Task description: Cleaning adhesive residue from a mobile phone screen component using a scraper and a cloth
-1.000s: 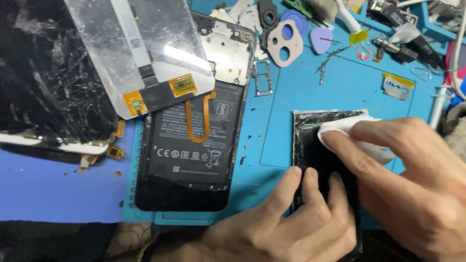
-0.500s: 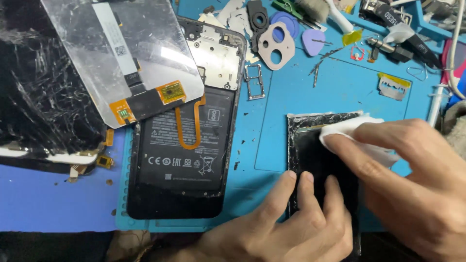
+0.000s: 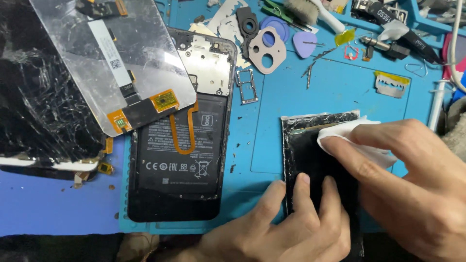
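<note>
On the blue work mat [image 3: 340, 92] we see an opened black phone body [image 3: 182, 131] with its dark battery exposed and an orange flex cable looped over it. A grey replacement screen panel [image 3: 116, 58] leans across its top left corner, and a shattered black screen [image 3: 39, 97] lies further left. Just right of the phone sits a small metal card tray [image 3: 246, 86]. Higher up lie a beige camera cover plate [image 3: 268, 48], a purple triangular pick [image 3: 305, 43] and a razor blade [image 3: 392, 83].

- A blue work mat [image 3: 340, 92] covers the bench, with raised tray edges along the far side.
- Light glares off a silvery display panel [image 3: 116, 53] at far left.
- Dark bench edge [image 3: 58, 247] runs nearest the viewer.
</note>
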